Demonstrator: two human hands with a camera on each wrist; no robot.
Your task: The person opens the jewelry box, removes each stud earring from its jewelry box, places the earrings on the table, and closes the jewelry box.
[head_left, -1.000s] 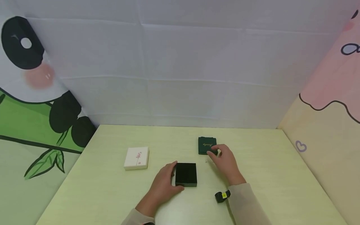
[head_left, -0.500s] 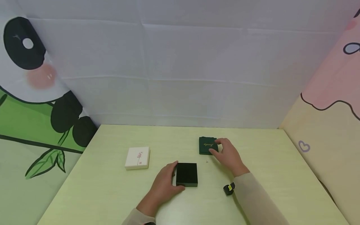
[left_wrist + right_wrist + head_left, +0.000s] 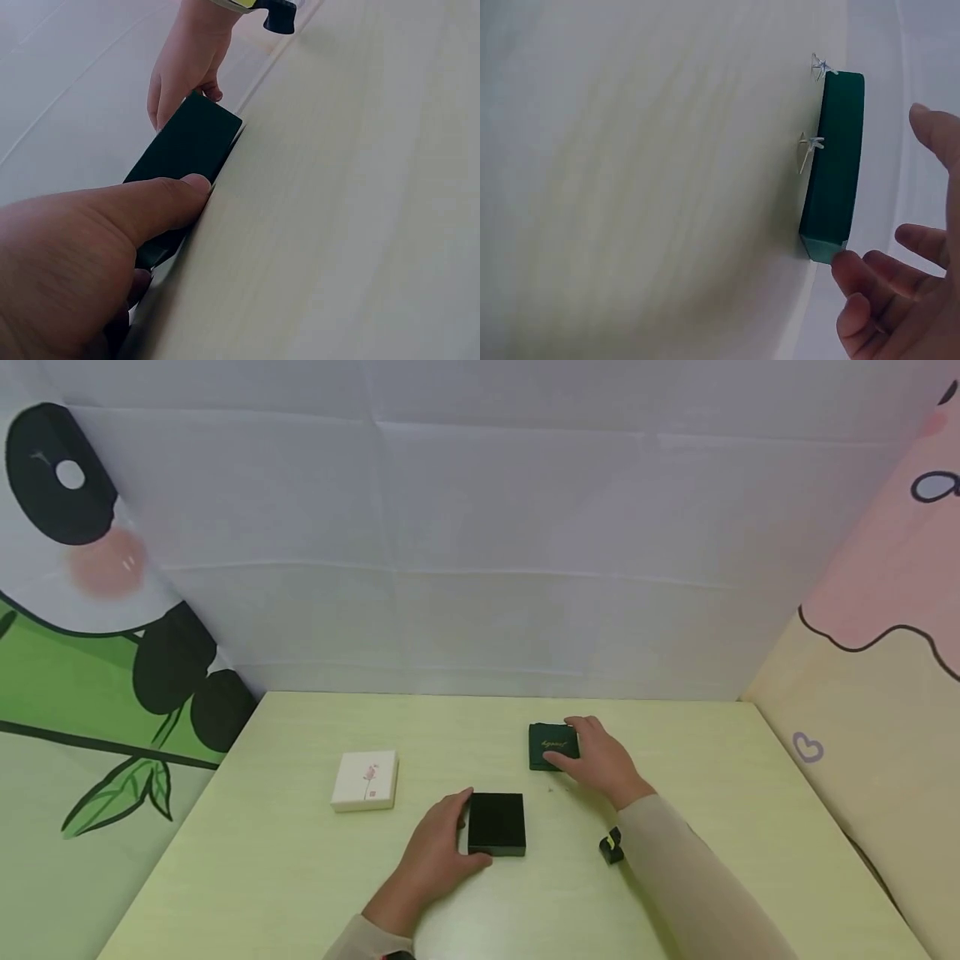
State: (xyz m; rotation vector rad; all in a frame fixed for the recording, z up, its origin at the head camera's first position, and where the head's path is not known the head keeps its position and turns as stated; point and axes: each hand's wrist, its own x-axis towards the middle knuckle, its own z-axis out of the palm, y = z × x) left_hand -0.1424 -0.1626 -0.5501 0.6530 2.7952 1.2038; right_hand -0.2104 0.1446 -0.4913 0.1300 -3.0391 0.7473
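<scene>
My left hand (image 3: 438, 852) holds a dark green, black-topped box (image 3: 497, 824) by its left side. Its thumb presses the near side, seen also in the left wrist view (image 3: 176, 191). Farther back lies a green box (image 3: 547, 743) with gold lettering. My right hand (image 3: 600, 764) spans that box's right end with thumb and fingers spread; the thumb overlaps its near corner in the head view. The right wrist view shows fingertips by the box's end and the thumb apart from it. Two small shiny star-shaped pieces with thin wires, like earrings (image 3: 810, 142), lie along its side.
A white square box (image 3: 364, 782) with a pink flower print lies on the pale table (image 3: 442, 727), left of the dark box. A white cloth wall (image 3: 480, 568) rises behind the table, with cartoon-printed panels on both sides.
My right hand has spread its thumb and fingers wider, drawn slightly right, then come over the lettered box's right end. My left hand and the boxes have stayed in place.
</scene>
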